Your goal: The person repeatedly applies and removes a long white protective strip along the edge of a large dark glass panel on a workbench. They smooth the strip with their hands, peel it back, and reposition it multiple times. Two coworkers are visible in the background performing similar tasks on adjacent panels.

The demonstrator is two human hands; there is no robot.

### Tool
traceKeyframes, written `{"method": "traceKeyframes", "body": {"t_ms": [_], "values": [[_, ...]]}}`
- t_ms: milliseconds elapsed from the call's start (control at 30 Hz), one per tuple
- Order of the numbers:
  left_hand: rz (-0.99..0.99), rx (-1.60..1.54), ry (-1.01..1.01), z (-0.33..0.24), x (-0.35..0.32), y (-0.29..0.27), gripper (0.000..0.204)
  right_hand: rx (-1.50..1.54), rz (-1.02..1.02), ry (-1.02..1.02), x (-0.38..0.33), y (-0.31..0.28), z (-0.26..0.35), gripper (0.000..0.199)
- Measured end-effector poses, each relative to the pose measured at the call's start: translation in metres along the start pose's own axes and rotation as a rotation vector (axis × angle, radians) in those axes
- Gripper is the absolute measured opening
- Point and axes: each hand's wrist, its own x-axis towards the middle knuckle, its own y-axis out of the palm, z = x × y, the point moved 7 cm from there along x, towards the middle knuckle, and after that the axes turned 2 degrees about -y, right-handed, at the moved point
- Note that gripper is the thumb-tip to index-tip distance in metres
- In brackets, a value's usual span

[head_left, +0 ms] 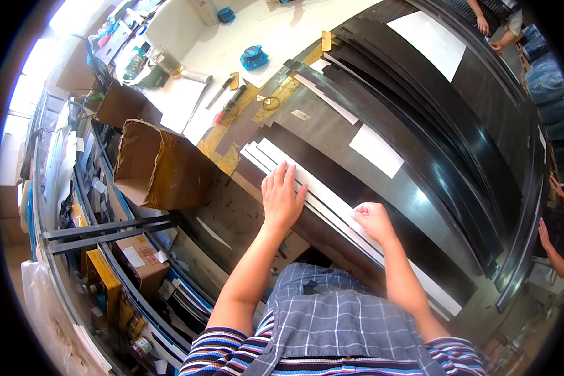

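Several long white strips (324, 189) lie side by side, slanting across the near edge of the table on top of dark strips (382, 210). My left hand (282, 197) rests flat on the white strips near their far left end, fingers stretched out. Farther along, my right hand (373, 222) is closed, thumb and fingertips drawn together over the white strips. Whatever those fingertips hold, if anything, is hidden. A white sheet (377, 151) lies beyond the dark strips.
Stacks of long black panels (420, 94) fill the far right of the table. A cutter (230, 103), tape roll (254, 57) and glass jar (165, 61) sit at the far left. An open cardboard box (182, 169) stands left, above shelving. Other people's hands (492, 37) show at right.
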Motion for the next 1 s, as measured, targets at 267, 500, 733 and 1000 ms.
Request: {"method": "traceKeyframes", "body": {"t_ms": [267,500,733,1000], "values": [[-0.013,0.042,-0.022,0.014,0.014,-0.004,0.051,-0.048,-0.02,-0.019,-0.001,-0.002,0.005,0.018],[-0.05,0.09,-0.041,0.037,0.033,-0.009,0.033,-0.099,0.007,-0.008,0.002,0.0,0.006,0.018],[-0.056,0.071,-0.026,0.049,0.037,-0.004,0.027,-0.042,0.197,0.083,-0.037,-0.033,-0.013,0.019],[-0.019,0.061,0.0,0.058,0.04,0.005,0.026,-0.251,0.051,0.339,-0.135,-0.12,-0.101,0.028]]}}
